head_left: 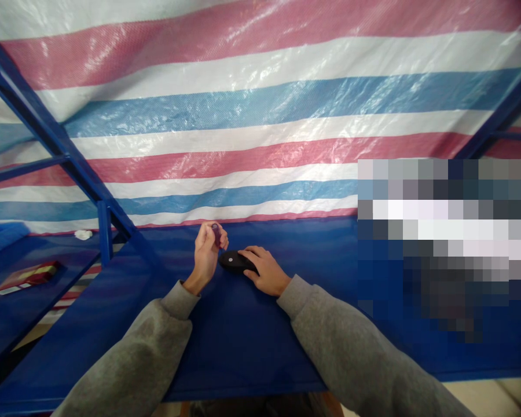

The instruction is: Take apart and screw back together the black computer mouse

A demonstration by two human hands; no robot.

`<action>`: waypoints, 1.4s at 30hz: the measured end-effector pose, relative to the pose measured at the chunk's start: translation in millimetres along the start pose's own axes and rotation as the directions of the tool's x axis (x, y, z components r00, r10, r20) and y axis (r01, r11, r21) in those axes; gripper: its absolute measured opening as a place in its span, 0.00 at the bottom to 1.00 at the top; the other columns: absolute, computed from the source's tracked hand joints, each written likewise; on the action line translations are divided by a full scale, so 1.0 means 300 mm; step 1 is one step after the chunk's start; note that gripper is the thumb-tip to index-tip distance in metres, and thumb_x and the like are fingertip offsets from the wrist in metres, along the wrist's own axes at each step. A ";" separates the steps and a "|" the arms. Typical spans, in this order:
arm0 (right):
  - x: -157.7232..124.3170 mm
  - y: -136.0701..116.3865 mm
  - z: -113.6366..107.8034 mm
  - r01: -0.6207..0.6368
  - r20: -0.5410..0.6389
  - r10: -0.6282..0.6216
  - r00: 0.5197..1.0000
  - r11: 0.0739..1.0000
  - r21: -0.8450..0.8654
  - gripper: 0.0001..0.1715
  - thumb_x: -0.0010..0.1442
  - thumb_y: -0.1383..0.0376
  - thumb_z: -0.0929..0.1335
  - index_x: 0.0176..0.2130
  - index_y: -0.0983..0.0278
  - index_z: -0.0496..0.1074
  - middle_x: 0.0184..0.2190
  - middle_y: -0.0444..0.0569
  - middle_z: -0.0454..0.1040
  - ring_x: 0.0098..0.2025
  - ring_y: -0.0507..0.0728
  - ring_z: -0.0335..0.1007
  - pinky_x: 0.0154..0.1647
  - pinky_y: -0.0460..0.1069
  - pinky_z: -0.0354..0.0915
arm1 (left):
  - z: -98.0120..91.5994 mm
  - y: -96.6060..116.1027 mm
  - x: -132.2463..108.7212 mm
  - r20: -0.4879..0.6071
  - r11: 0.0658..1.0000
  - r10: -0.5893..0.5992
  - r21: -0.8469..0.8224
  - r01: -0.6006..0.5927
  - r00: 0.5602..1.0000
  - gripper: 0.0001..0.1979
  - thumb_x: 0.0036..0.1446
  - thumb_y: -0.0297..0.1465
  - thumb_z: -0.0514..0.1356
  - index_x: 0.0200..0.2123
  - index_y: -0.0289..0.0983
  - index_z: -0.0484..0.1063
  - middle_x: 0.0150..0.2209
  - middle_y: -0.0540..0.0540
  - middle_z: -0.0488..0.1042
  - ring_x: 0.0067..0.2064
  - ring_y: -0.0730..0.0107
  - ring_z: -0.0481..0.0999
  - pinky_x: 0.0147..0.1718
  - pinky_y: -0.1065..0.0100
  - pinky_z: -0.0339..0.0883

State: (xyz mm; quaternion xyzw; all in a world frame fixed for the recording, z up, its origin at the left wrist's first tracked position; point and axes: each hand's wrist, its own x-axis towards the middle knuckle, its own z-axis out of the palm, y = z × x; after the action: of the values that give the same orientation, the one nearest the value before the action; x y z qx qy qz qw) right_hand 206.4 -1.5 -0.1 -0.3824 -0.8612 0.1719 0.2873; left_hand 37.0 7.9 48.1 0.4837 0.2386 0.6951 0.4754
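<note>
My left hand [207, 246] is raised a little above the blue table [243, 347], its fingers closed around a small dark purple thing [216, 234]. Fingers cover much of that thing, so its kind is unclear. Just to the right, my right hand [266, 270] grips the right end of a black, rounded computer mouse [233, 262], fingers over its top and thumb on the near side. A small round pale mark shows on the mouse's left part. The mouse lies on the table, close below my left hand.
Left of a blue metal frame [76, 174], a red and yellow box [28, 277], a crumpled white piece [83, 234] and a blue tray [2, 236] lie on another blue surface. A striped plastic sheet [243, 116] hangs behind. Pixelation hides the right side.
</note>
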 end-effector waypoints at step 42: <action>0.000 0.002 -0.007 -0.020 0.014 0.020 1.000 1.000 0.002 0.30 0.57 0.67 0.67 0.58 0.61 0.61 0.54 0.53 0.64 0.54 0.61 0.59 0.55 0.58 0.57 | -0.146 -0.044 0.044 -0.291 0.972 -0.013 0.220 0.081 0.957 0.15 0.56 0.39 0.59 0.44 0.39 0.66 0.27 0.52 0.66 0.19 0.82 0.61 0.14 0.81 0.52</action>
State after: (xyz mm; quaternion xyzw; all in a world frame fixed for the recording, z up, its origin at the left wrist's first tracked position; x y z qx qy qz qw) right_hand 207.9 -1.1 1.2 -0.3893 -0.8591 0.1785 0.2802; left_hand 2.2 31.0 25.4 0.4235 0.3953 0.7141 0.3931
